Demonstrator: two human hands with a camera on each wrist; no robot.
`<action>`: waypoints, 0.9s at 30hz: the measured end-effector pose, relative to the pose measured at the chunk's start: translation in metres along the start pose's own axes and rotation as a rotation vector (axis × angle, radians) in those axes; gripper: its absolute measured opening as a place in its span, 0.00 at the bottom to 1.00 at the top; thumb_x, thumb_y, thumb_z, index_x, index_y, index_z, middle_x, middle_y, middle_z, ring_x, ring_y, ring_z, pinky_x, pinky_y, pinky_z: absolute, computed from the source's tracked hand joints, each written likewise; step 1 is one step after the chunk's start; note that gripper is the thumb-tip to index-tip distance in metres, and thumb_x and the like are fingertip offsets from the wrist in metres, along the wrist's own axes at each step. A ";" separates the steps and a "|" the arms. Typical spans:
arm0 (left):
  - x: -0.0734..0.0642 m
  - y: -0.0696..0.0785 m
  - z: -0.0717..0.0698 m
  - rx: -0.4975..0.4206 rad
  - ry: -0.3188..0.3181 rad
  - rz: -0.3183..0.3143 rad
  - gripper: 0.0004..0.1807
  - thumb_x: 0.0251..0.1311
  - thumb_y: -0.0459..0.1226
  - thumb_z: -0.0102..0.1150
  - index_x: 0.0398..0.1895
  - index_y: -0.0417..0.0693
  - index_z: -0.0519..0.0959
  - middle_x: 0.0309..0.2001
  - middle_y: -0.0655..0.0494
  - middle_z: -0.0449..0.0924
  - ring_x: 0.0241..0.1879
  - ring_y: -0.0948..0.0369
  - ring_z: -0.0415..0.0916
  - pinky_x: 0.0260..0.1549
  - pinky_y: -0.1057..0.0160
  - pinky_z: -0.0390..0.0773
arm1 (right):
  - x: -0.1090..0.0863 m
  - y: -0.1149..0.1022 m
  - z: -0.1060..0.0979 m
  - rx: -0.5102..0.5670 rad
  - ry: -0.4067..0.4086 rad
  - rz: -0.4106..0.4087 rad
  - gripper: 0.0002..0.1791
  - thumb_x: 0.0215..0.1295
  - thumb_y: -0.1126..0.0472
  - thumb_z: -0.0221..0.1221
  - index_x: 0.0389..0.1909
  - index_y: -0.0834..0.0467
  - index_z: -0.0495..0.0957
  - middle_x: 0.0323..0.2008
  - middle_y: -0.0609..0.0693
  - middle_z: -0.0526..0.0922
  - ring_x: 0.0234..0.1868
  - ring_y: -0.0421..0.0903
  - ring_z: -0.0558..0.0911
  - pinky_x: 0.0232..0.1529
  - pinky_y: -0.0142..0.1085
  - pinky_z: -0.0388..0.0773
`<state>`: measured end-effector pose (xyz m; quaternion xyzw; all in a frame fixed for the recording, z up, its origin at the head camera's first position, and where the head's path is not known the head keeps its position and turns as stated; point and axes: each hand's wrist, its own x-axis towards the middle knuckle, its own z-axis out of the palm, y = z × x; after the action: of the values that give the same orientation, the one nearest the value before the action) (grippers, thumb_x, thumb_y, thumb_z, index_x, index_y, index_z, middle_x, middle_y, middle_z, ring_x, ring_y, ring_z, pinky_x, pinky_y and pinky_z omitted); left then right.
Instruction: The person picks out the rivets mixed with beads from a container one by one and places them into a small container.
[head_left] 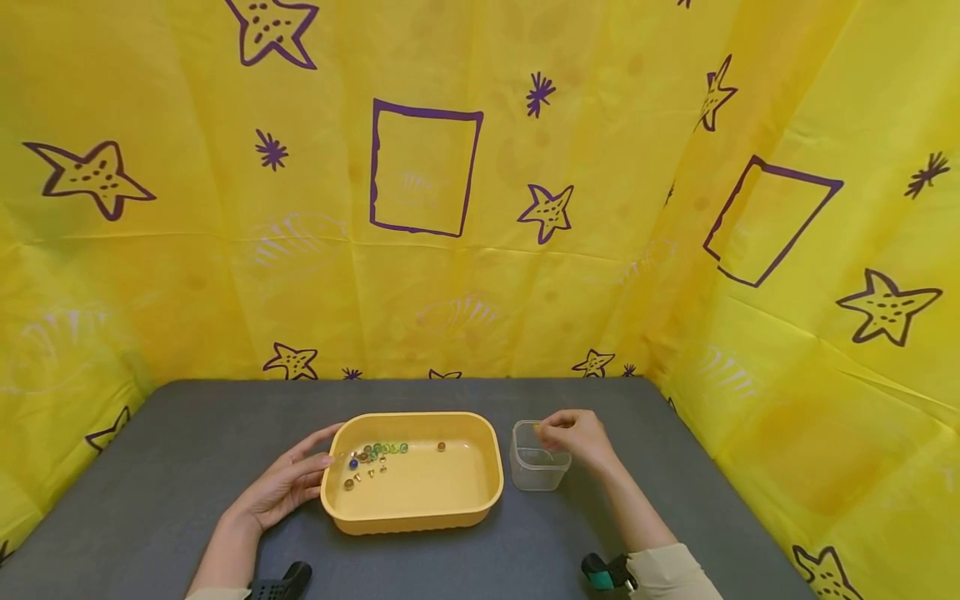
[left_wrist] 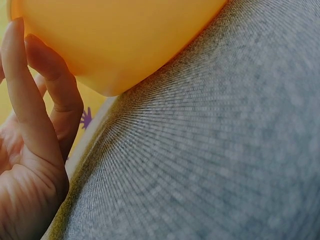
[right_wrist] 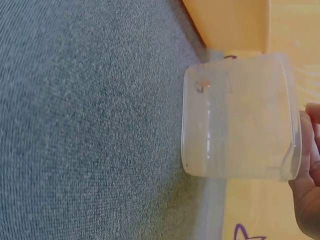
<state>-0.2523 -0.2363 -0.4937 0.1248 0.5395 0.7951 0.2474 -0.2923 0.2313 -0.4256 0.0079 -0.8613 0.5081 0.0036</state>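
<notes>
On the tabletop's left half, the left hand (head_left: 288, 479), fingers relaxed, touches the left end of a yellow tray (head_left: 420, 496). Glass beads (head_left: 403, 448) and small gold pins (head_left: 371, 473) lie mainly towards its far-left corner. Beside its right end, above a clear container (head_left: 540, 477), the right hand (head_left: 577, 436) pinches a tiny yellowish piece (head_left: 537, 427).

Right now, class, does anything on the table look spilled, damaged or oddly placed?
Nothing looks spilled or damaged. Only mildly odd: one brown bead sits alone, right of the middle of the tray, while the other beads lie toward its left end.
</notes>
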 end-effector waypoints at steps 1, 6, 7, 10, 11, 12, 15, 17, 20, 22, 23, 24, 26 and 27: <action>0.000 0.000 0.000 -0.004 -0.001 0.000 0.25 0.77 0.34 0.41 0.67 0.75 0.63 0.59 0.59 0.77 0.54 0.61 0.83 0.48 0.66 0.86 | 0.000 0.000 -0.001 -0.003 0.002 -0.003 0.08 0.55 0.59 0.69 0.32 0.60 0.88 0.25 0.51 0.88 0.26 0.44 0.85 0.38 0.44 0.88; 0.000 0.000 0.001 -0.012 -0.005 -0.004 0.25 0.77 0.34 0.40 0.66 0.75 0.64 0.59 0.59 0.78 0.54 0.62 0.83 0.48 0.66 0.86 | -0.002 0.002 -0.004 0.002 0.009 -0.009 0.09 0.55 0.60 0.69 0.33 0.62 0.87 0.26 0.54 0.88 0.26 0.44 0.86 0.36 0.42 0.88; 0.000 0.000 0.001 -0.011 -0.008 -0.002 0.25 0.77 0.34 0.40 0.66 0.75 0.64 0.59 0.59 0.78 0.54 0.62 0.83 0.48 0.66 0.86 | -0.002 0.002 -0.004 -0.004 0.012 -0.009 0.09 0.55 0.61 0.69 0.33 0.63 0.87 0.26 0.55 0.88 0.27 0.45 0.86 0.36 0.43 0.88; 0.000 0.001 0.002 -0.005 -0.005 -0.001 0.24 0.77 0.34 0.40 0.65 0.76 0.64 0.59 0.59 0.78 0.54 0.62 0.83 0.48 0.66 0.86 | -0.002 0.003 -0.005 -0.029 0.019 -0.003 0.09 0.56 0.62 0.69 0.33 0.65 0.87 0.26 0.56 0.88 0.27 0.48 0.87 0.37 0.45 0.88; 0.000 0.001 0.002 -0.004 -0.002 -0.002 0.24 0.77 0.34 0.40 0.65 0.76 0.65 0.59 0.60 0.78 0.53 0.62 0.83 0.48 0.66 0.86 | -0.002 0.003 -0.006 -0.035 0.020 -0.001 0.09 0.56 0.62 0.68 0.32 0.65 0.86 0.26 0.56 0.88 0.28 0.49 0.87 0.37 0.46 0.88; 0.000 0.001 0.002 -0.005 -0.005 0.001 0.24 0.77 0.33 0.40 0.65 0.76 0.64 0.59 0.59 0.78 0.53 0.62 0.83 0.48 0.66 0.86 | -0.002 0.003 -0.006 -0.039 0.020 0.000 0.09 0.57 0.62 0.68 0.32 0.66 0.86 0.26 0.57 0.88 0.28 0.50 0.87 0.37 0.46 0.88; 0.001 0.002 0.003 -0.002 -0.002 -0.001 0.24 0.77 0.33 0.40 0.65 0.75 0.65 0.58 0.59 0.78 0.53 0.62 0.83 0.48 0.66 0.86 | -0.003 0.004 -0.008 -0.027 0.024 0.006 0.09 0.56 0.62 0.69 0.32 0.65 0.87 0.27 0.57 0.88 0.29 0.52 0.87 0.38 0.46 0.88; 0.001 0.002 0.003 -0.001 -0.002 -0.002 0.24 0.77 0.33 0.40 0.65 0.75 0.65 0.58 0.58 0.78 0.53 0.62 0.83 0.47 0.66 0.86 | -0.004 0.003 -0.009 -0.011 0.024 0.006 0.09 0.56 0.60 0.70 0.32 0.64 0.87 0.28 0.57 0.89 0.29 0.52 0.88 0.38 0.46 0.88; 0.002 0.002 0.002 -0.008 0.000 -0.006 0.24 0.77 0.34 0.40 0.65 0.75 0.65 0.58 0.58 0.78 0.53 0.62 0.83 0.47 0.66 0.86 | -0.005 0.004 -0.011 0.000 0.017 -0.001 0.10 0.56 0.59 0.70 0.33 0.63 0.87 0.28 0.56 0.89 0.29 0.51 0.88 0.38 0.45 0.88; 0.001 0.002 0.002 -0.013 0.000 -0.011 0.24 0.77 0.34 0.40 0.65 0.75 0.64 0.58 0.58 0.79 0.53 0.62 0.83 0.48 0.66 0.86 | -0.005 0.004 -0.011 -0.001 0.008 -0.008 0.10 0.56 0.59 0.70 0.33 0.63 0.88 0.28 0.56 0.89 0.29 0.51 0.88 0.37 0.44 0.88; 0.001 0.002 0.002 -0.017 -0.002 -0.011 0.24 0.77 0.34 0.39 0.65 0.75 0.64 0.58 0.58 0.79 0.53 0.62 0.83 0.48 0.66 0.86 | -0.005 0.005 -0.011 -0.001 0.006 -0.009 0.10 0.56 0.60 0.70 0.33 0.63 0.88 0.28 0.55 0.89 0.29 0.51 0.88 0.37 0.43 0.88; 0.001 0.001 0.002 -0.018 0.001 -0.016 0.24 0.77 0.34 0.39 0.65 0.76 0.64 0.58 0.59 0.79 0.54 0.62 0.83 0.48 0.66 0.86 | -0.004 0.006 -0.011 -0.003 0.003 -0.008 0.09 0.56 0.60 0.70 0.33 0.63 0.88 0.28 0.55 0.89 0.29 0.50 0.88 0.37 0.43 0.88; 0.000 0.001 0.002 -0.021 0.001 -0.019 0.24 0.77 0.34 0.39 0.66 0.76 0.64 0.58 0.59 0.79 0.54 0.62 0.83 0.48 0.66 0.86 | -0.003 0.007 -0.011 -0.006 0.005 -0.005 0.08 0.56 0.60 0.69 0.33 0.62 0.88 0.27 0.54 0.89 0.28 0.49 0.87 0.37 0.42 0.88; 0.001 0.002 0.002 -0.021 0.001 -0.019 0.24 0.77 0.34 0.39 0.66 0.76 0.64 0.58 0.59 0.79 0.54 0.62 0.83 0.48 0.66 0.86 | -0.003 0.007 -0.011 -0.007 0.006 -0.004 0.08 0.56 0.61 0.69 0.33 0.62 0.88 0.27 0.54 0.89 0.28 0.48 0.87 0.37 0.42 0.88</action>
<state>-0.2522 -0.2348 -0.4914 0.1167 0.5325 0.7983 0.2559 -0.2896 0.2440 -0.4265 0.0080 -0.8631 0.5049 0.0070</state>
